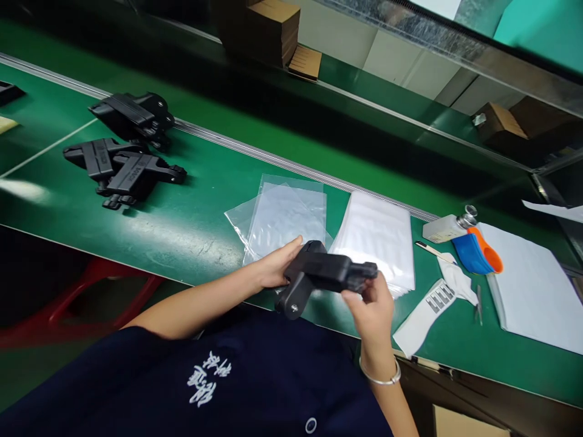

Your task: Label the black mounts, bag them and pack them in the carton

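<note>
A black plastic device (323,270) with a jointed arm is held above the front edge of the green bench. My left hand (279,264) grips its left end, the fingers partly hidden behind it. At the narrow right end, my right hand (374,303) holds it between thumb and fingers. Behind the device lie loose clear plastic bags (289,212), and beside them a thick stack of white translucent bags (376,233). Several similar black devices (136,173) are piled on the bench at the left.
Right of the bags are a metal-capped bottle (446,228), a blue and orange roll (476,252), a white strip with labels (423,315), tweezers (478,304) and white sheets (537,285). A red stool (77,303) stands below left. Cardboard boxes (273,30) sit behind.
</note>
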`<state>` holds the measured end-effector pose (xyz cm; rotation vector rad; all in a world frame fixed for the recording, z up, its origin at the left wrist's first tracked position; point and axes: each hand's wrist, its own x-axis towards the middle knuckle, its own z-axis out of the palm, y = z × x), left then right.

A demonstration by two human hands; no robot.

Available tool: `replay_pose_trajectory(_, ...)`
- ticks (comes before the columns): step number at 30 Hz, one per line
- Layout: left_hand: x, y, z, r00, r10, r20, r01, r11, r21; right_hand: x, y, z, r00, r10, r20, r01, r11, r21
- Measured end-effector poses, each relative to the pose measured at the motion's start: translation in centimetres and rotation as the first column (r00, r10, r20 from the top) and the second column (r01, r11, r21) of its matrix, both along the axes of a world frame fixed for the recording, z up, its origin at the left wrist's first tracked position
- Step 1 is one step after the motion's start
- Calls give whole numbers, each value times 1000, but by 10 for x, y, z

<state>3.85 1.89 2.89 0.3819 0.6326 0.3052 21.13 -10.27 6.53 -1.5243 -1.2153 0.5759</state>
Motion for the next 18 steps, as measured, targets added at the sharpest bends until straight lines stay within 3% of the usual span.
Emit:
replay_pose_trajectory(2, 5, 4, -3, 1000, 23, 2, -23, 1000, -1, -13, 1, 9, 958, 94, 270, -105, 994, 29)
replay_pose_trajectory(4, 10, 5, -8, 999, 28, 38, -28, 1000, -6, -26, 3, 16, 895, 129, 427, -175, 982, 69)
replay_pose_trajectory(7, 14, 3, -12, 997, 14, 71, -12, 1000, -25, -29, 2, 21, 870, 166, 465, -232, 969, 89)
replay_pose_trajectory(9, 16, 3, -11, 998, 21, 54, -19, 999, -25, -11, -6, 18, 888, 213, 407, -252, 967, 45)
replay_pose_trajectory(11, 14, 5, -5, 999, 32, 6, -32, 999, 2, 25, -23, 7, 935, 133, 329, -139, 990, -6)
replay_pose_trajectory(12, 12, 7, 0, 999, 39, -33, -38, 999, 33, 47, -35, -3, 951, 12, 308, -5, 1000, -24)
replay_pose_trajectory(14, 5, 14, 10, 987, 71, -146, -49, 988, 149, 92, -67, -30, 869, -262, 419, 312, 949, -53)
replay_pose_trajectory(16, -5, 26, 16, 944, 150, -293, -41, 936, 350, 125, -106, -59, 764, -297, 573, 418, 904, -89)
replay_pose_trajectory(18, -18, 42, 14, 860, 271, -433, 33, 816, 577, 136, -145, -84, 738, -267, 619, 446, 882, -150)
